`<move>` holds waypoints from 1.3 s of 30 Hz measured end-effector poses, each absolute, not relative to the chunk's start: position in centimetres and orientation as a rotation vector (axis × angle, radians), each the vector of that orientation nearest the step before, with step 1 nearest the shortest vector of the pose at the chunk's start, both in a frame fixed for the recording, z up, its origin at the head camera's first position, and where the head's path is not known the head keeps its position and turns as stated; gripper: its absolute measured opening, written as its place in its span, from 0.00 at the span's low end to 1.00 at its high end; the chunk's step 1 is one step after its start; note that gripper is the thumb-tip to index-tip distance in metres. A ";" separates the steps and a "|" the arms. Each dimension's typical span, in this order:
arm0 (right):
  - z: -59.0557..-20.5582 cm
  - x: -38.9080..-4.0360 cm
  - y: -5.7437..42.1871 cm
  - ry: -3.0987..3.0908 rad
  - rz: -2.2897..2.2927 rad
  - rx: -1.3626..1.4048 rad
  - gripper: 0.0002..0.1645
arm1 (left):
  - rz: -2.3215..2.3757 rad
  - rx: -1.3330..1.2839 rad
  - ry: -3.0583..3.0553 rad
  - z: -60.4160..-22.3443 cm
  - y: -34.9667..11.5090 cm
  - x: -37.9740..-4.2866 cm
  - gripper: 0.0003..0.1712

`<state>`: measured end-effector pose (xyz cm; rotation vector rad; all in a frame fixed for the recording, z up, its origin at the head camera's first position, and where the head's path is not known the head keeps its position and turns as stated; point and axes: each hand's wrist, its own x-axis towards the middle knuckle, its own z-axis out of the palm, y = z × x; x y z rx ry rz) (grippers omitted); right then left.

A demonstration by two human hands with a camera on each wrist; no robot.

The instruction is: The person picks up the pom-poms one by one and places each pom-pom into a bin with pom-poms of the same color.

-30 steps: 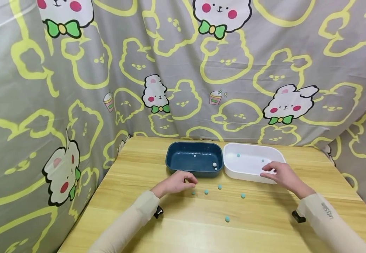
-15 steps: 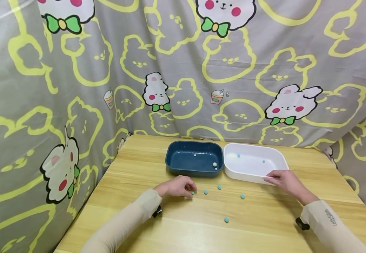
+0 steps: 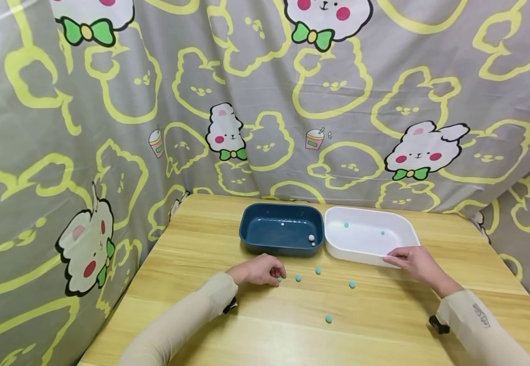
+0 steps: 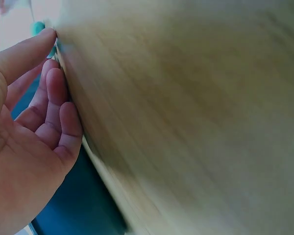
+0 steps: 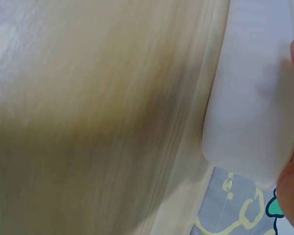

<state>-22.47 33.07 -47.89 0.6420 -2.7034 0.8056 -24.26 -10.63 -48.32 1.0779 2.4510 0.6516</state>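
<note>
In the head view my left hand [image 3: 261,269] is down at the table, thumb and fingertips around a small teal ball [image 3: 279,279]. The left wrist view shows that ball [image 4: 52,52] between thumb and forefinger, partly hidden, with the other fingers curled beneath. My right hand [image 3: 417,262] grips the near right rim of the white plastic tub [image 3: 353,253], thumb outside and fingers over the edge. Two teal balls lie in this tub, one being the left ball [image 3: 346,224]. The dark blue tub [image 3: 269,250] holds three white balls, the largest white ball [image 3: 311,238] at its right.
More teal balls lie loose on the wooden table [image 3: 265,330]: a near ball [image 3: 329,318], a right-hand ball [image 3: 352,284], and two in front of the tubs, including a middle ball [image 3: 318,271]. A patterned curtain [image 3: 265,101] hangs behind and at the left.
My left hand has lowered onto the leftmost teal ball. The right hand has come down from above the white tub to grip its near rim. Both have been nearly still since half a second ago.
</note>
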 end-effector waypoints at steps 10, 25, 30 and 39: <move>-48.2 -22.1 33.3 -2.660 0.771 0.659 0.02 | 0.637 1.107 2.472 -48.6 -10.1 -24.0 0.05; -47.6 -22.3 33.5 -2.641 0.773 0.679 0.03 | 0.822 1.149 2.407 -45.0 -8.9 -23.4 0.03; -47.9 -22.4 33.6 -2.671 0.792 0.639 0.03 | 0.937 1.133 2.380 -43.3 -8.1 -23.4 0.05; -48.2 -22.7 33.2 -2.642 0.800 0.667 0.03 | 1.076 1.112 2.500 -42.0 -5.6 -24.5 0.07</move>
